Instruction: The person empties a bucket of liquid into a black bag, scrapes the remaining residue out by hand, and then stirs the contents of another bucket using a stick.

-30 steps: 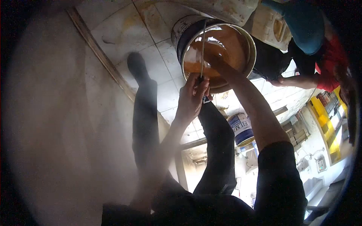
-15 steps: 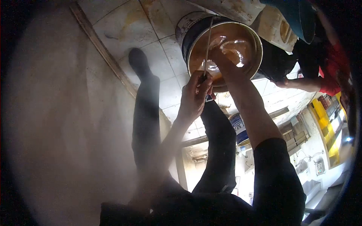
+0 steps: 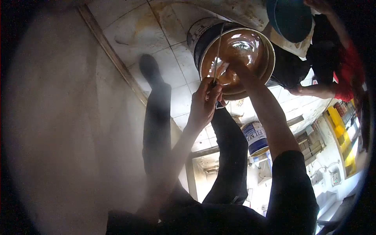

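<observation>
My left hand is closed around the dark grip of a wire bucket handle. That handle spans the open mouth of a dark bucket, which leans so that its inside faces me. Glossy brown liquid coats or fills the inside. My right hand reaches into the bucket at the liquid, and its fingers are hidden or too blurred to make out.
Beyond the bucket, a person's hand is by a teal bucket; their other hand and red sleeve are lower right. A white-and-blue bucket stands near my leg. A wall runs along the left.
The bucket appears slightly lower and further right in view, and my right hand has shifted within it. The teal bucket has swung left, showing its opening. My left hand keeps its grip.
</observation>
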Motion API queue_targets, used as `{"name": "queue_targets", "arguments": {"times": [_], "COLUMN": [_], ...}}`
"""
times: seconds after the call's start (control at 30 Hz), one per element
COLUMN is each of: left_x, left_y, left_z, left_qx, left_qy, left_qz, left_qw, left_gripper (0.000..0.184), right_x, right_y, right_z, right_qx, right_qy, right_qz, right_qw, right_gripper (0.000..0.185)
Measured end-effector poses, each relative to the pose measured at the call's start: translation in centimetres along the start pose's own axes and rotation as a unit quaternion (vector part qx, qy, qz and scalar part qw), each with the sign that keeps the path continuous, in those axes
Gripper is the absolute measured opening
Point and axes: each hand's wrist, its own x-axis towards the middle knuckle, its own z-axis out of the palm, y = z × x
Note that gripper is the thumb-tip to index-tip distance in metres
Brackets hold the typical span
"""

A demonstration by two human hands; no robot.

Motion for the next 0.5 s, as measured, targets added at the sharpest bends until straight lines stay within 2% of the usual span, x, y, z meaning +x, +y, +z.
{"name": "queue_targets", "arguments": {"times": [0.23,0.37,0.43,0.5], "left_x": [-0.2,-0.1,-0.2,0.0], "left_y": [-0.1,-0.5,-0.4,-0.3], "left_z": [-0.6,-0.4,-0.1,0.2], "left_qx": [0.01,-0.024,0.005,-0.009], "left_qy": [0.004,0.007,0.016,0.013], "left_qz": [-0.007,-0.002,0.013,-0.006], "left_qw": [1.0,1.0,1.0,1.0], "left_gripper": [0.015,0.015,0.021,0.021], "right_x": [2.4,2.6,1.8,0.7], "right_y": [1.3,-1.0,-2.6,-4.1], "right_z": [1.1,2.2,3.0,3.1], "right_qx": [0.011,0.016,0.02,0.024], "right_qy": [0.022,0.015,0.006,-0.007], "right_qz": [0.039,0.035,0.026,0.006], "right_qw": [0.999,0.999,0.999,1.0], "right_gripper": [0.031,0.032,0.032,0.032]}}
